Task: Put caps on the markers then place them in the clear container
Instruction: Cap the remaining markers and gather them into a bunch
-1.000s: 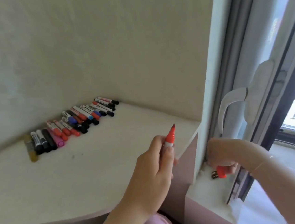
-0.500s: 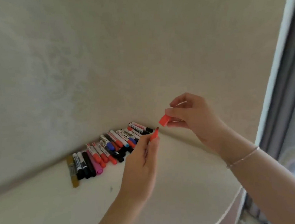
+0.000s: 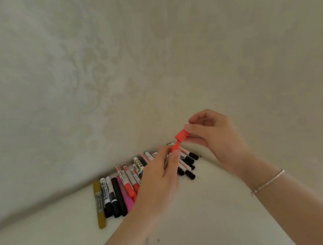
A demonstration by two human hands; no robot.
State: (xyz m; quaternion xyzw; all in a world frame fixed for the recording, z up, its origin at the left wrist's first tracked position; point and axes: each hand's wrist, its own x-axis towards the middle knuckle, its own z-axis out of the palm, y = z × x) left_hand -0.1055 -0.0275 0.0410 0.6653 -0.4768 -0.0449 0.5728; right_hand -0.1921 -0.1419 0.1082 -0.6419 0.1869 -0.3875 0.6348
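Red cap (image 3: 181,136), pinched in right grip (image 3: 214,135), meets the marker tip (image 3: 175,147) left grip (image 3: 157,179) holds.

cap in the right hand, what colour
Red cap, pinched by the right hand; head view shows it.

Single head-worn view, wide-angle, looking forward and down toward wall corner; close over bench (image 3: 213,215), both hands near frame centre, forearms entering from bottom edge.
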